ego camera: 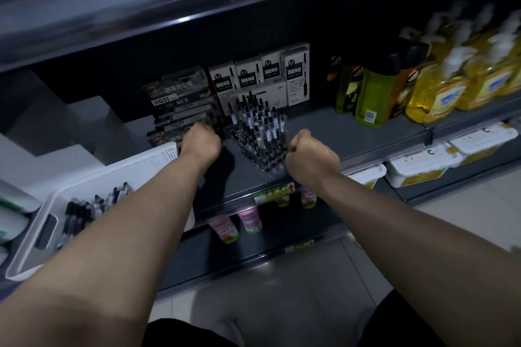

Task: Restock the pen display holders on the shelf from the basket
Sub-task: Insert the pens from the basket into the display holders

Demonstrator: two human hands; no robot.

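The clear acrylic pen display holder point(255, 158) stands on the dark shelf point(324, 132), its front corner near the shelf's front edge. Upright pens point(262, 121) with black caps fill its back rows, while the front rows look bare.

The right grip point(311, 156) is at the holder's right edge with the fingers curled in. Whether they pinch the acrylic or a pen cannot be told from the back of the hand. The left grip point(200, 139) is just left of the holder, against a stack of dark pen boxes point(180, 104) marked HQ35. Its fingers are hidden, so its state cannot be told either.

A white perforated basket point(158, 158) sits at the left under the left forearm, with loose pens point(84, 211) lying in it.

White pen boxes point(262, 70) marked 0.5 stand behind the holder. Farther right on the shelf are a green bottle point(372, 93) and yellow pump bottles point(439, 93). A price tag point(275, 193) hangs on the shelf's front lip, pink bottles point(251, 218) stand on the shelf below, and white tubs point(423, 163) lie lower right.
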